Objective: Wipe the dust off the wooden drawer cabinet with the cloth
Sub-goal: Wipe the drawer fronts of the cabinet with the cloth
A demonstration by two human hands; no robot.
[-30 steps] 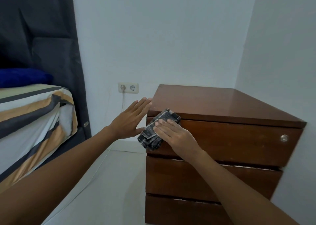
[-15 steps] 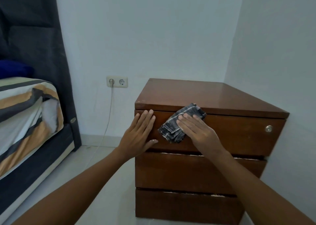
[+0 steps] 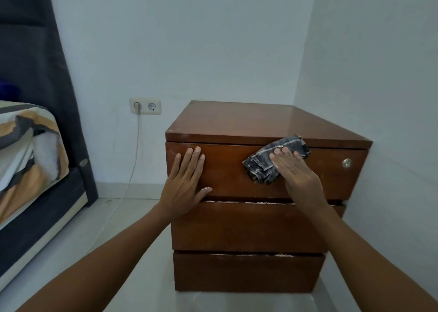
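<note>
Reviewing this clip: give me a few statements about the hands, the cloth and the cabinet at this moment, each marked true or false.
1. The right hand presses the cloth against the top drawer front. True.
2. The left hand holds a second cloth. False: it lies flat and bare on the same drawer front.
3. The cabinet has three drawers. True.
4. The cloth lies spread on the cabinet's top surface. False: it is bunched on the drawer front, reaching the top's edge.
5. A cord is plugged into the wall socket. True.
</note>
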